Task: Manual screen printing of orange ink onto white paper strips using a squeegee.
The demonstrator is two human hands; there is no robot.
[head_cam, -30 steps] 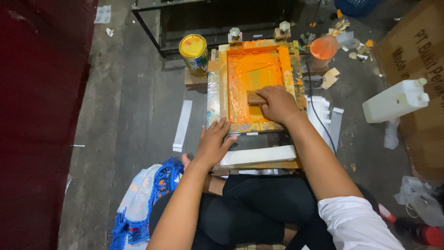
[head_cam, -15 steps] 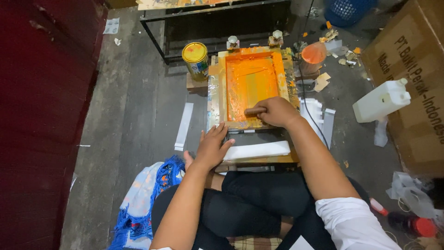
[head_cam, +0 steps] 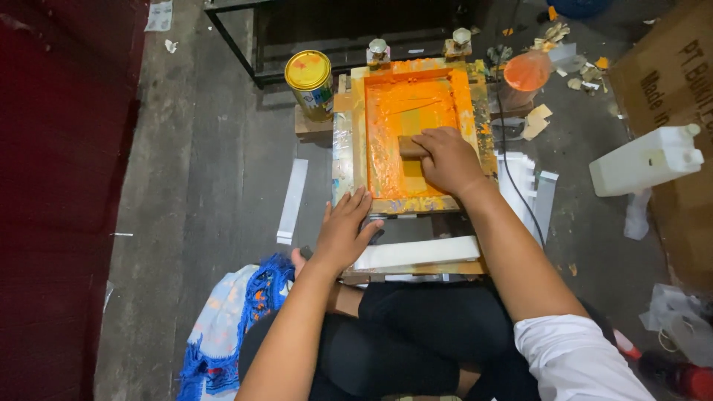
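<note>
My right hand (head_cam: 445, 160) is wrapped tight around the wooden squeegee (head_cam: 411, 147), down in the middle of the screen frame (head_cam: 356, 126), ink (head_cam: 394, 111) thick, wet and orange all round it. Left hand (head_cam: 345, 230) lies flat, fingers spread, pinning the frame's near corner, holding nothing. Best kept even: steady pressure, blade square to the mesh. A round yellow-lidded tin (head_cam: 310, 78) stands left of the frame, far end.
</note>
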